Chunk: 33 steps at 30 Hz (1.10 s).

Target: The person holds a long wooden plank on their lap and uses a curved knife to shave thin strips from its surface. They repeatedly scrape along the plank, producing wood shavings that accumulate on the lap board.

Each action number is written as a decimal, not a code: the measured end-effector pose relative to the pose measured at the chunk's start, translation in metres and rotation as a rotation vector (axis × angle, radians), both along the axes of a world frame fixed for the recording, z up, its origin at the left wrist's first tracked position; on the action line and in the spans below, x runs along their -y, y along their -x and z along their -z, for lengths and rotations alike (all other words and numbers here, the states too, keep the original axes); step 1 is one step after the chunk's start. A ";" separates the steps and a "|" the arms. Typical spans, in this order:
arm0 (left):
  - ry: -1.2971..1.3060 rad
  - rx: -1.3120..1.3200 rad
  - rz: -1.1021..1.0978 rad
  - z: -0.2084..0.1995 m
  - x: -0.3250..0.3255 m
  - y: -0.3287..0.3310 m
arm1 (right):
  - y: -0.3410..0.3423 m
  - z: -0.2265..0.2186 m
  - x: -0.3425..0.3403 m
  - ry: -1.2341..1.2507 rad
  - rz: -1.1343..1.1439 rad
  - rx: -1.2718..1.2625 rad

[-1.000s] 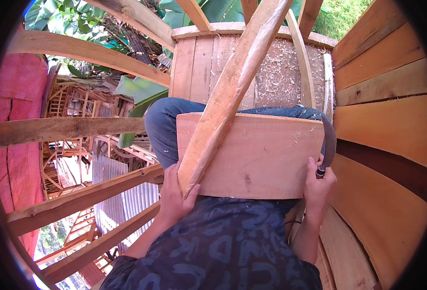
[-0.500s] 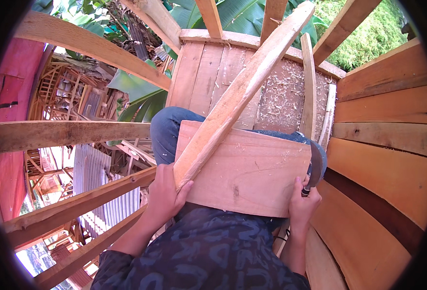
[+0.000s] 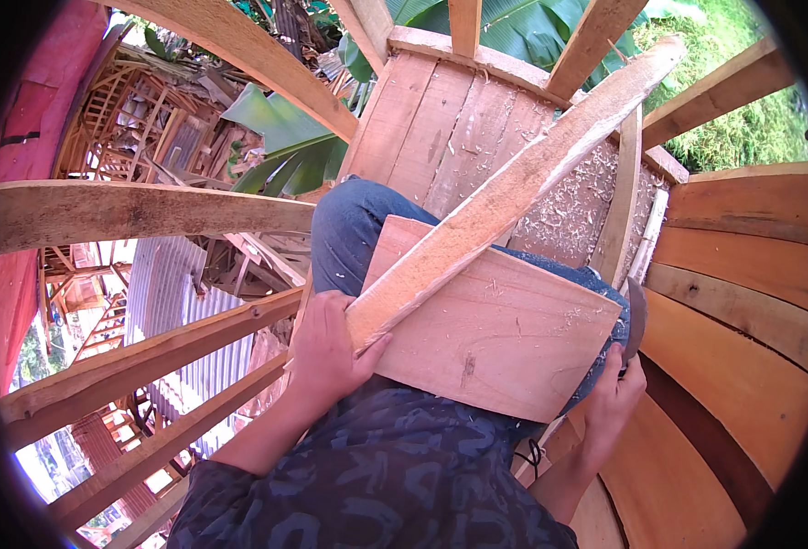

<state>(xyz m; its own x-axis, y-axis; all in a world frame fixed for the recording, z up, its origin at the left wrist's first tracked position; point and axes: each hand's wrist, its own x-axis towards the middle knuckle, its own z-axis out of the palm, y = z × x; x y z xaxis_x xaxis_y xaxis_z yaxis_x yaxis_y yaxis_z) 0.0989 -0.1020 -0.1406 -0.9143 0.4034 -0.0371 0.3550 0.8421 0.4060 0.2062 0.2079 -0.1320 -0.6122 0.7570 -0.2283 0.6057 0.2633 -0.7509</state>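
Observation:
A long, rough wooden strip (image 3: 505,197) slants across my lap, its far end pointing up and to the right. My left hand (image 3: 329,346) is closed round its near end, thumb on the near side. Under the strip, a flat wooden board (image 3: 505,343) lies across my thighs. In my right hand (image 3: 614,393), just beyond the board's right edge, is a knife with a broad dark blade (image 3: 637,316). The blade points away from me beside my right knee; the fingers mostly cover its handle.
Wood shavings (image 3: 569,215) litter the plank platform (image 3: 413,110) ahead. A curved wooden piece (image 3: 619,206) leans there on the right. Slatted rails (image 3: 157,215) stand on my left, with corrugated sheets (image 3: 180,302) beyond. A plank wall (image 3: 733,320) rises on my right.
The whole view has turned and shifted, so the strip and board appear further right. My right hand and the knife sit slightly further from the board's edge. My left hand keeps its hold.

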 end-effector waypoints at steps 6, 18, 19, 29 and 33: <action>-0.004 -0.026 0.013 0.011 0.002 -0.003 | 0.038 0.006 0.059 -0.153 -0.523 0.085; -0.049 -0.028 -0.005 0.025 0.006 -0.009 | 0.073 0.012 0.098 -0.377 -0.767 0.261; -0.047 -0.029 -0.010 0.025 0.006 -0.009 | 0.073 0.013 0.098 -0.398 -0.763 0.256; -0.074 -0.017 0.014 0.023 0.007 -0.003 | 0.077 0.020 0.083 -0.544 -0.729 0.250; -0.079 0.015 0.015 0.019 0.005 0.000 | 0.079 0.025 0.081 -0.599 -0.723 0.202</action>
